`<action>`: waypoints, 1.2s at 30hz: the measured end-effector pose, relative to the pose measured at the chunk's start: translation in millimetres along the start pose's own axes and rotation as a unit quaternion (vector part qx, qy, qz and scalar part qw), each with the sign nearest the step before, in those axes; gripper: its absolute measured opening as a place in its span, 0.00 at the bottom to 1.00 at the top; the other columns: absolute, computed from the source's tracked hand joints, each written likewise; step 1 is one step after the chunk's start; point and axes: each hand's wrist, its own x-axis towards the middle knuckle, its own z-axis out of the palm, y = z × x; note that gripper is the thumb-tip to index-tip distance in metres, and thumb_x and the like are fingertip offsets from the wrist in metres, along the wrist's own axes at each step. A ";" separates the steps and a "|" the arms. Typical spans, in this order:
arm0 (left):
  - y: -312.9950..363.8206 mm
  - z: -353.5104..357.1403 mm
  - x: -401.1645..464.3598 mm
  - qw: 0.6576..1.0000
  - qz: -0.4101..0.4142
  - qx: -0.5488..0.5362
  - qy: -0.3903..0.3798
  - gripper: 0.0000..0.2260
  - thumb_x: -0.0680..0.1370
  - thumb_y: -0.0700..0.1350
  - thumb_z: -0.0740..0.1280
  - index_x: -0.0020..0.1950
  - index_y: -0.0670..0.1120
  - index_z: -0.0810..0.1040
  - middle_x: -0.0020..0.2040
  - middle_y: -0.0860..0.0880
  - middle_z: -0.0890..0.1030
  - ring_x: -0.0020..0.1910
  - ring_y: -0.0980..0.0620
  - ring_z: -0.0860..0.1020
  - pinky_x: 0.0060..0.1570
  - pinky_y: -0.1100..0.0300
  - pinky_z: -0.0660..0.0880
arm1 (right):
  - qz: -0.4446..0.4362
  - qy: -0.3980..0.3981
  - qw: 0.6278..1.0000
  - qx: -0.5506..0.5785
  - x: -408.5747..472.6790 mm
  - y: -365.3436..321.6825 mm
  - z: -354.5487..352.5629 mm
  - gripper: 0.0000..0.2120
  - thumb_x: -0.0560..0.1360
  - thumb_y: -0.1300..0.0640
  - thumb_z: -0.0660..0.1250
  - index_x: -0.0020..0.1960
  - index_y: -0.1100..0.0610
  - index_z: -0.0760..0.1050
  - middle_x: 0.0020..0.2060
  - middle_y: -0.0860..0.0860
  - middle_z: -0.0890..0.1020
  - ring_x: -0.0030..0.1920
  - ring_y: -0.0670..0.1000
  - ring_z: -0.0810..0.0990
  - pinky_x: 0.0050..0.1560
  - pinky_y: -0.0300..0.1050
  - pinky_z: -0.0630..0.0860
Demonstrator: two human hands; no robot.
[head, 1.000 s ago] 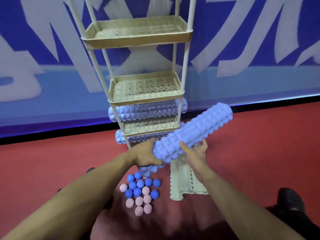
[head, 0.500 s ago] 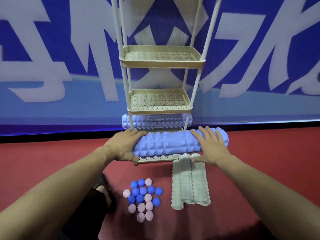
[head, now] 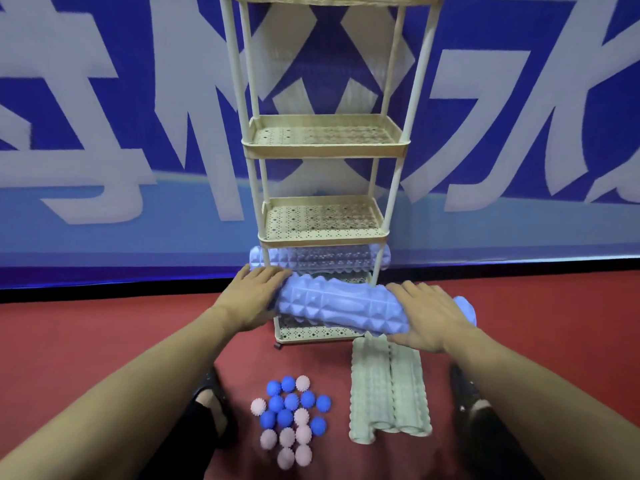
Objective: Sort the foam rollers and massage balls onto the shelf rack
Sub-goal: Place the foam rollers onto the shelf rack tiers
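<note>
Left hand (head: 254, 299) is seen at 9 o'clock of the blue foam roller (head: 343, 311), fingers curled round its left end and holding it. The roller is held level across the front of the cream shelf rack (head: 325, 150), at the height of the lowest tiers, just above the bottom shelf edge. A second blue roller (head: 273, 259) is already lying on a lower tier at 12 o'clock of the held one. Massage balls (head: 291, 415), blue and pink, are clustered on the red floor (head: 86, 341) at 6 o'clock of the rack. Two pale green rollers (head: 389, 389) are lying side by side, touching, on the floor at 5 o'clock of the rack. Right hand (head: 427, 315) is laid over the held roller's right part, fingers spread and bent over the top, thumb underneath, holding it. Dark shoes are partly seen near 6 o'clock.
</note>
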 end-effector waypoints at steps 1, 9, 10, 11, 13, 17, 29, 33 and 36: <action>5.2 8.2 6.3 1.000 -0.021 -0.009 -0.004 0.35 0.75 0.62 0.66 0.79 0.51 0.60 0.76 0.49 0.66 0.73 0.43 0.67 0.73 0.44 0.60 | 0.018 -0.017 1.000 0.010 -2.5 1.8 5.4 0.48 0.62 0.23 0.51 0.76 0.46 0.58 0.61 0.46 0.74 0.59 0.55 0.75 0.59 0.51 0.67; 14.0 77.7 20.4 0.958 -0.206 -0.191 -0.060 0.32 0.77 0.62 0.65 0.77 0.50 0.62 0.74 0.46 0.65 0.68 0.42 0.71 0.64 0.45 0.72 | 0.141 -0.051 0.987 0.051 17.5 26.4 47.6 0.44 0.65 0.23 0.61 0.72 0.47 0.61 0.63 0.48 0.74 0.62 0.56 0.74 0.59 0.52 0.66; 13.0 83.5 20.4 0.950 -0.218 -0.214 -0.061 0.32 0.77 0.62 0.65 0.77 0.50 0.63 0.73 0.46 0.66 0.68 0.41 0.72 0.65 0.45 0.72 | 0.151 -0.047 0.986 0.058 24.5 26.1 51.5 0.42 0.66 0.23 0.62 0.71 0.47 0.62 0.62 0.48 0.74 0.61 0.56 0.74 0.58 0.52 0.66; 12.3 88.3 21.1 0.942 -0.231 -0.236 -0.060 0.31 0.77 0.62 0.65 0.76 0.50 0.63 0.73 0.45 0.66 0.67 0.41 0.73 0.65 0.46 0.72 | 0.157 -0.044 0.985 0.063 31.8 25.0 55.7 0.41 0.66 0.24 0.63 0.70 0.47 0.63 0.61 0.48 0.75 0.60 0.55 0.74 0.58 0.52 0.66; 11.6 94.7 25.4 0.925 -0.253 -0.277 -0.061 0.31 0.77 0.63 0.65 0.76 0.50 0.65 0.71 0.45 0.68 0.66 0.42 0.74 0.65 0.47 0.72 | 0.159 -0.038 0.983 0.077 48.0 20.6 61.6 0.40 0.66 0.26 0.65 0.69 0.47 0.63 0.61 0.47 0.75 0.59 0.55 0.74 0.58 0.52 0.66; 11.0 101.5 40.6 0.891 -0.278 -0.357 -0.043 0.35 0.75 0.65 0.66 0.76 0.47 0.66 0.74 0.45 0.70 0.66 0.45 0.75 0.65 0.48 0.72 | 0.146 -0.026 0.983 0.109 81.6 9.6 69.2 0.39 0.65 0.27 0.67 0.69 0.46 0.64 0.59 0.47 0.75 0.59 0.55 0.75 0.58 0.52 0.66; 21.3 109.4 119.6 0.662 -0.404 -0.631 -0.009 0.35 0.72 0.67 0.70 0.69 0.44 0.73 0.55 0.48 0.79 0.52 0.47 0.81 0.58 0.43 0.80 | 0.102 -0.018 0.985 0.140 168.0 -17.5 70.4 0.44 0.64 0.28 0.68 0.74 0.47 0.62 0.65 0.48 0.74 0.64 0.55 0.72 0.62 0.52 0.66; 31.7 101.5 146.4 0.488 -0.381 -0.785 -0.007 0.22 0.73 0.62 0.73 0.59 0.48 0.79 0.54 0.47 0.83 0.54 0.46 0.83 0.57 0.45 0.81 | 0.078 -0.023 0.987 0.142 192.7 -31.3 64.6 0.46 0.64 0.26 0.68 0.75 0.48 0.61 0.66 0.48 0.74 0.67 0.55 0.72 0.67 0.55 0.63; 36.0 102.2 162.8 0.431 -0.382 -0.817 0.024 0.17 0.75 0.56 0.74 0.55 0.46 0.79 0.51 0.46 0.84 0.51 0.46 0.83 0.55 0.42 0.81 | 0.060 -0.019 0.990 0.125 207.9 -34.5 64.1 0.46 0.64 0.26 0.68 0.74 0.49 0.62 0.65 0.49 0.75 0.66 0.56 0.73 0.66 0.56 0.63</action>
